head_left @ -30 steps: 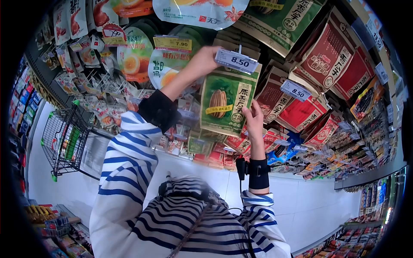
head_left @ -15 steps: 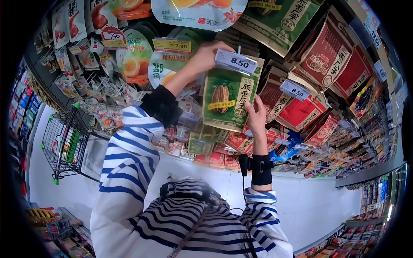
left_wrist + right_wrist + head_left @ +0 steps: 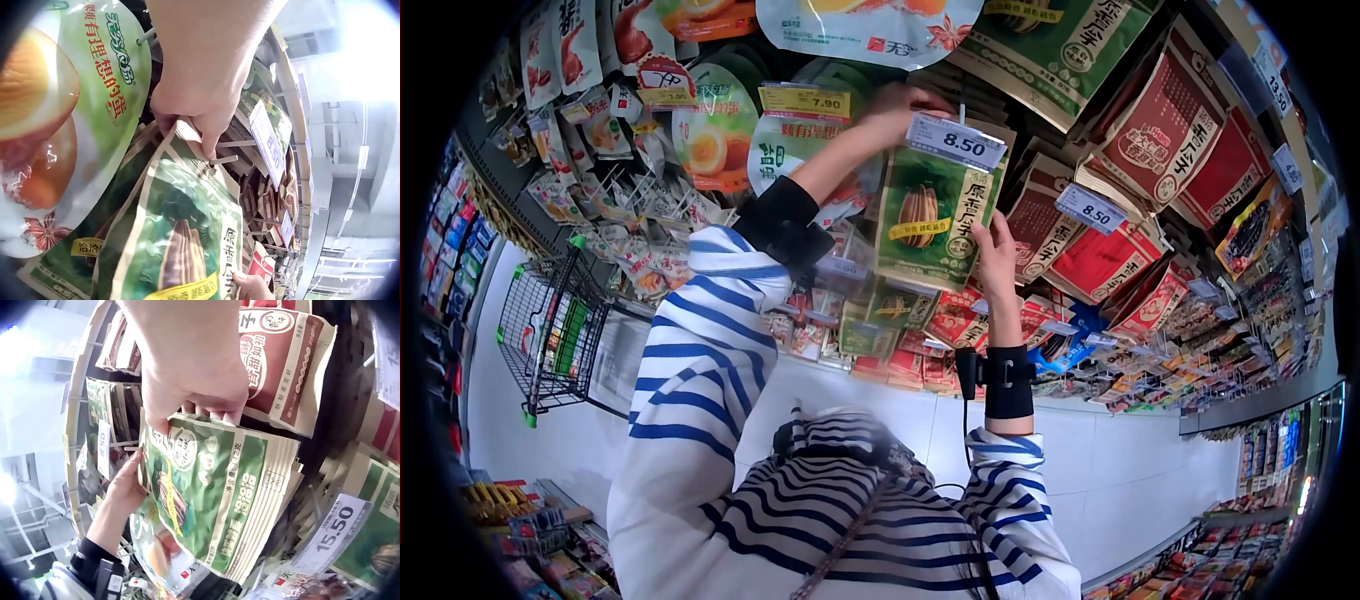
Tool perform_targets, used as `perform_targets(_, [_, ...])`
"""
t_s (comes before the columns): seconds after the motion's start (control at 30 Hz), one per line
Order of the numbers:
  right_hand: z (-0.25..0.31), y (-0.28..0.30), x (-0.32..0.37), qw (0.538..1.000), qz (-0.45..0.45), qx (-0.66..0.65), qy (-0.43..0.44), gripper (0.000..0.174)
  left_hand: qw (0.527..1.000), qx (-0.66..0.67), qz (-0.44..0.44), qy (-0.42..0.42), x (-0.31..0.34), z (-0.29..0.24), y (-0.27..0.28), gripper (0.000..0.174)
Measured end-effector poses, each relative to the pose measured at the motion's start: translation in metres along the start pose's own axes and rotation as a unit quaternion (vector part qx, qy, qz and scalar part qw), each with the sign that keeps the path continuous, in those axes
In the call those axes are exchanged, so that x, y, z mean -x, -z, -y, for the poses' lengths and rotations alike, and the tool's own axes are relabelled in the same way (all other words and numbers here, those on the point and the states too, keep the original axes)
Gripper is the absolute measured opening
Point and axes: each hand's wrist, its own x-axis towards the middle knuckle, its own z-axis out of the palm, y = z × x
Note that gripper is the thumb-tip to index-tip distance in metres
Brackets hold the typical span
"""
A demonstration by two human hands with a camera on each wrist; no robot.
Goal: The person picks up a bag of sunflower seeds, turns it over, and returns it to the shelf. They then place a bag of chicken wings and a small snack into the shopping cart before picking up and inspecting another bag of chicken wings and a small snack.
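A green seed bag [image 3: 922, 215] hangs behind the 8.50 price tag [image 3: 956, 141] in the head view. My left hand [image 3: 897, 112] pinches its top edge beside the metal hook [image 3: 226, 160], as the left wrist view shows. My right hand [image 3: 997, 255] grips the bag's right side, thumb on the front and fingers behind. In the right wrist view, several green bags [image 3: 206, 494] are stacked close together under my right hand [image 3: 194, 381], and my left hand [image 3: 128, 487] is at their top end.
Red seed bags [image 3: 1090, 262] hang to the right, egg snack packs [image 3: 712, 135] to the left. A larger green bag [image 3: 1055, 60] is above. A shopping cart [image 3: 550, 335] stands on the floor at the left. Another tag [image 3: 334, 528] sticks out below the right hand.
The green bag has tilted and moved slightly up behind its tag. My left hand has shifted slightly up and right, further behind the tag; my right hand has moved slightly up with the bag.
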Motion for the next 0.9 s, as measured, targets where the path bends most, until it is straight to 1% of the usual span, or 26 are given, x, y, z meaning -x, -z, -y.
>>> perform_targets(0.1, [-0.019, -0.005, -0.003, 0.998, -0.029, 0.033, 0.038, 0.04, 0.983, 0.178, -0.016, 0.032, 0.001, 0.013, -0.006, 0.023])
perform_targets(0.13, [-0.026, -0.006, -0.004, 0.998, -0.02, 0.043, 0.033, 0.044, 0.984, 0.176, -0.034, 0.02, 0.004, 0.016, -0.005, 0.023])
perform_targets(0.2, [-0.029, -0.011, -0.006, 0.995, -0.042, 0.084, 0.025, 0.045, 0.982, 0.174, -0.072, -0.007, 0.015, 0.015, -0.005, 0.024])
perform_targets(0.23, [-0.025, -0.015, -0.006, 0.993, -0.052, 0.106, 0.02, 0.045, 0.985, 0.156, -0.077, -0.016, 0.018, 0.013, -0.004, 0.026])
perform_targets(0.3, [-0.022, -0.015, -0.004, 0.994, -0.035, 0.103, -0.003, 0.047, 0.989, 0.12, -0.085, -0.032, 0.025, 0.009, -0.002, 0.031])
perform_targets(0.37, [-0.03, -0.011, -0.008, 0.993, -0.021, 0.118, -0.014, 0.047, 0.99, 0.108, -0.088, -0.029, 0.027, 0.01, -0.001, 0.031])
perform_targets(0.47, [-0.038, -0.01, -0.005, 0.991, -0.033, 0.13, -0.01, 0.05, 0.988, 0.114, -0.1, -0.021, 0.031, 0.014, -0.003, 0.031])
perform_targets(0.57, [-0.034, -0.019, 0.001, 0.987, -0.041, 0.149, 0.044, 0.054, 0.986, 0.125, -0.105, -0.012, 0.032, 0.013, -0.004, 0.031])
perform_targets(0.6, [-0.027, -0.02, 0.003, 0.982, -0.033, 0.178, 0.045, 0.057, 0.986, 0.127, -0.105, -0.008, 0.032, 0.014, -0.005, 0.031])
perform_targets(0.7, [-0.022, -0.023, 0.008, 0.971, -0.031, 0.224, 0.078, 0.053, 0.984, 0.114, -0.134, 0.015, 0.035, 0.016, -0.01, 0.029])
perform_targets(0.8, [-0.008, -0.027, 0.015, 0.993, 0.006, 0.116, 0.039, 0.055, 0.979, 0.149, -0.139, 0.02, 0.042, 0.018, -0.013, 0.029])
perform_targets(0.9, [-0.005, -0.027, 0.018, 0.991, 0.001, 0.134, 0.027, 0.056, 0.982, 0.125, -0.137, 0.03, 0.048, 0.014, -0.013, 0.03])
